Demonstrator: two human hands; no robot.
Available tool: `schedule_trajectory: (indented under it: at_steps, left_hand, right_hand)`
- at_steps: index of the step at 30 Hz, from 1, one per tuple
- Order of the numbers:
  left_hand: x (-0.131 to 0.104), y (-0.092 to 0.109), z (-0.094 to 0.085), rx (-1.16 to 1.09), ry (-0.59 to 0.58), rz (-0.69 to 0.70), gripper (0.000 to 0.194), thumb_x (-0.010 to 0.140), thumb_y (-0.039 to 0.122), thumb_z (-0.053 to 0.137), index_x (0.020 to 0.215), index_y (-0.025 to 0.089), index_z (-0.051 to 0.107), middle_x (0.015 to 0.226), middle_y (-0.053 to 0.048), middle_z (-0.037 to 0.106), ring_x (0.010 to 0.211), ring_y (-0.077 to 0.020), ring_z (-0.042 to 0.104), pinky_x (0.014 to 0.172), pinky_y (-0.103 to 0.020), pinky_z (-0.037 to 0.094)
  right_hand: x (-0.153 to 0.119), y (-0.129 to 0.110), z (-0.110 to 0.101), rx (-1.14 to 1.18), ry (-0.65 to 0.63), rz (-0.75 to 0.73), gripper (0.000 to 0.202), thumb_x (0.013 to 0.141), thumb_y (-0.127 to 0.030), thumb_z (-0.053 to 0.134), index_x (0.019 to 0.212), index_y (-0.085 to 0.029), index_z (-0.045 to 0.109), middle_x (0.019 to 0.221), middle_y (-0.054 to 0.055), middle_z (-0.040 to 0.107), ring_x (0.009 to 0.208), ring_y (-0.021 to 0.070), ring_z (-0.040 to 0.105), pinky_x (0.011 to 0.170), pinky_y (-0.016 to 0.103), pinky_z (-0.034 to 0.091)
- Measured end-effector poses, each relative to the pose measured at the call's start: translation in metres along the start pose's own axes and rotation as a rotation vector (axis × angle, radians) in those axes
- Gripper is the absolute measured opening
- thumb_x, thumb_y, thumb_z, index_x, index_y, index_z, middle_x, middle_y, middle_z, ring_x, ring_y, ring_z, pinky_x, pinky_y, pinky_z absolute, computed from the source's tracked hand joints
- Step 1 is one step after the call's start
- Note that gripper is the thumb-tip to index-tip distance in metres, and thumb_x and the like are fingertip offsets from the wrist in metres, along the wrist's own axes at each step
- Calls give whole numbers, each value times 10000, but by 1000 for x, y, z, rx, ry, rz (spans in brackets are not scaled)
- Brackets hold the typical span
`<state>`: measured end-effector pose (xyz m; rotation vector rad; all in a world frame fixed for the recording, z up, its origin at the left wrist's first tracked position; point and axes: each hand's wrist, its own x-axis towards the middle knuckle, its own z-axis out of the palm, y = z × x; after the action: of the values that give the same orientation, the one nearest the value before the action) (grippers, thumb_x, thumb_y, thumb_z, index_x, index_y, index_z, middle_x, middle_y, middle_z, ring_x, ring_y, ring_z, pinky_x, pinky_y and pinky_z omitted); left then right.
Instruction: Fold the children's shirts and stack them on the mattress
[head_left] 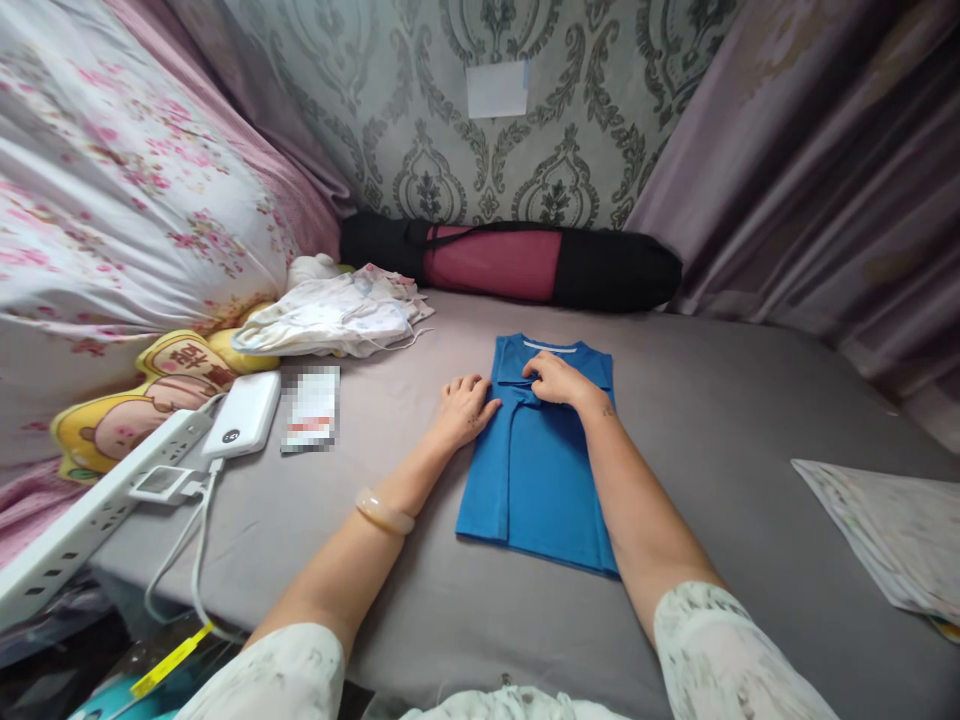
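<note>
A blue garment, folded into a narrow upright shape, lies on the grey bed surface with its collar at the far end. My left hand rests at the garment's left edge, fingers apart, palm down, holding nothing. Over the upper part of the garment is my right hand, its fingers bent together at a raised fold of the blue cloth just below the collar. Some of that cloth is hidden under the right hand and forearm.
A black and red long bag lies along the wall. To the left are crumpled white clothes, a yellow cushion, a white power bank, a power strip with cables and a blurred packet. Folded cloth lies at right.
</note>
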<state>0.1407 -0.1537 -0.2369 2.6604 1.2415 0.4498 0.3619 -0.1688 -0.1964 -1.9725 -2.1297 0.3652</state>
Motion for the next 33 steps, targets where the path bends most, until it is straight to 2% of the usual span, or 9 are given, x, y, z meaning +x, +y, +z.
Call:
schedule_trajectory:
  at_steps: [5, 8, 12, 15, 18, 22, 25, 29, 33]
  left_hand:
    - [0, 2, 0, -58, 33, 132, 435, 987, 389, 370, 1392, 245, 435, 1472, -88, 453, 1360, -265, 355, 1085, -454, 271]
    - [-1, 5, 0, -85, -9, 181, 478, 987, 454, 345, 1411, 248, 429, 1514, -83, 412, 1422, -281, 288, 1128, -488, 216]
    - [-2, 8, -1, -98, -92, 181, 535, 976, 481, 355, 1435, 209, 400, 1532, -119, 378, 1437, -308, 272, 1140, -537, 195]
    - [-2, 8, -3, -114, -91, 185, 523, 966, 470, 386, 1416, 203, 416, 1521, -122, 395, 1423, -297, 304, 1141, -534, 206]
    - [-1, 7, -3, -128, -42, 178, 460, 942, 463, 447, 1318, 205, 510, 1446, -115, 491, 1362, -281, 394, 1123, -505, 245]
    - [0, 4, -3, -119, 57, 127, 286, 909, 389, 515, 1109, 218, 625, 1249, -87, 629, 1189, -248, 534, 1059, -436, 317]
    - [0, 2, -2, -112, 83, 111, 221, 903, 310, 495, 1062, 234, 628, 1194, -65, 645, 1138, -229, 554, 1025, -408, 338]
    - [0, 0, -2, -104, 118, 96, 245, 885, 198, 453, 1070, 243, 607, 1172, -49, 658, 1120, -213, 563, 1002, -392, 347]
    - [0, -1, -2, -107, 160, 66, 240, 879, 163, 437, 1036, 235, 604, 1160, -53, 666, 1107, -216, 572, 961, -392, 371]
  right_hand:
    - [14, -15, -5, -50, 61, -20, 436, 862, -61, 382, 1200, -155, 640, 1308, 108, 592, 1228, 196, 526, 1052, 270, 363]
    - [31, -30, 2, -116, -34, -10, 439, 931, -133, 342, 1304, -121, 573, 1384, 141, 545, 1308, 225, 469, 1093, 311, 325]
    - [53, -42, 21, -134, -98, 61, 523, 993, -268, 279, 1474, -78, 362, 1576, 138, 276, 1464, 252, 199, 1181, 416, 159]
    - [64, -40, 36, -105, -83, 99, 597, 1008, -361, 225, 1518, -53, 253, 1603, 138, 183, 1482, 246, 114, 1193, 426, 93]
    - [70, -35, 48, -91, -34, 130, 630, 1009, -410, 184, 1522, -51, 241, 1602, 141, 183, 1483, 238, 104, 1192, 407, 79]
    - [69, -32, 57, -74, 42, 121, 639, 1002, -413, 189, 1514, -38, 264, 1599, 136, 195, 1479, 240, 122, 1193, 402, 68]
    - [66, -34, 56, -62, 67, 120, 636, 996, -404, 217, 1509, -33, 276, 1599, 130, 201, 1478, 237, 131, 1194, 400, 71]
    - [61, -42, 49, -63, 59, 133, 608, 992, -379, 244, 1504, -55, 301, 1594, 129, 219, 1476, 245, 141, 1193, 426, 57]
    - [55, -51, 48, -57, 101, 113, 624, 992, -399, 252, 1500, -42, 303, 1595, 144, 206, 1482, 252, 108, 1192, 450, 13]
